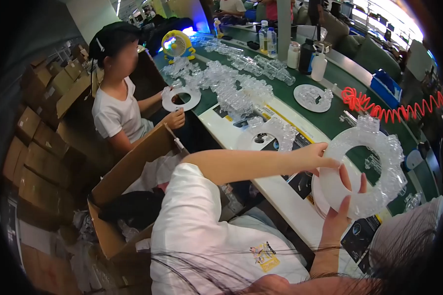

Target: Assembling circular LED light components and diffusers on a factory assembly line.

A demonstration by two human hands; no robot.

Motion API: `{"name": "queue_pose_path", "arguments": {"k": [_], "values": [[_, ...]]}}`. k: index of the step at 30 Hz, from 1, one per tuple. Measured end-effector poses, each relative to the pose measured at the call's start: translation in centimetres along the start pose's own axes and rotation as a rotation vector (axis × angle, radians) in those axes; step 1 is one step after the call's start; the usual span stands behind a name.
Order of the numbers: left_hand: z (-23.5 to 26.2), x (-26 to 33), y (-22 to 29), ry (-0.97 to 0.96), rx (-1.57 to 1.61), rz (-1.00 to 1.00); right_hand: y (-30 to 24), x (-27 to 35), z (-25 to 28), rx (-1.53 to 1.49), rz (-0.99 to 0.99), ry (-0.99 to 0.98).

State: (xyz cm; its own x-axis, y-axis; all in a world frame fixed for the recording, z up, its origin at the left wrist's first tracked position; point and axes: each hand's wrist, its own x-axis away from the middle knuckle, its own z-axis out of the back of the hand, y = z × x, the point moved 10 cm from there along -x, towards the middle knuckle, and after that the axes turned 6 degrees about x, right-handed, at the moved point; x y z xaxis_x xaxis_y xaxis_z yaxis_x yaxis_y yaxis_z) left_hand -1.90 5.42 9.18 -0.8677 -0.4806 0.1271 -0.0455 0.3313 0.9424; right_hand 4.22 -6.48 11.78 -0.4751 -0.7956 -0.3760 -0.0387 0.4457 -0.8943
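"White ring (332, 186), where is it?"

"Above the table (282, 198): left hand (314, 157) pinching its left edge, right hand (335, 222) half closed around the lower rim, fingers showing through the hole."

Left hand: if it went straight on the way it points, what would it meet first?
The white ring it is holding. Just past that rim, fingers, apparently the right hand's, show in the opening, though depth is unclear.

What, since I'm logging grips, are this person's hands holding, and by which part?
A white ring bearing clear pieces: left hand at its left edge, right hand at its lower-left part.
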Motion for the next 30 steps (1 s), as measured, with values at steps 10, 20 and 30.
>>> {"name": "queue_pose_path", "arguments": {"k": [10, 20, 30], "values": [[21.4, 31.6, 10.4, 0.664, -0.644, 0.058, 1.6, 2.5, -0.4, -0.293, -0.324, -0.242], [35.8, 40.4, -6.2, 1.019, -1.229, 0.607, 4.9, 7.4, -3.8, -0.550, -0.631, -0.493], [37.2, 41.4, -10.2, 0.925, -1.476, 0.623, 6.1, 8.8, -4.6, -0.507, -0.708, -0.519]]}}
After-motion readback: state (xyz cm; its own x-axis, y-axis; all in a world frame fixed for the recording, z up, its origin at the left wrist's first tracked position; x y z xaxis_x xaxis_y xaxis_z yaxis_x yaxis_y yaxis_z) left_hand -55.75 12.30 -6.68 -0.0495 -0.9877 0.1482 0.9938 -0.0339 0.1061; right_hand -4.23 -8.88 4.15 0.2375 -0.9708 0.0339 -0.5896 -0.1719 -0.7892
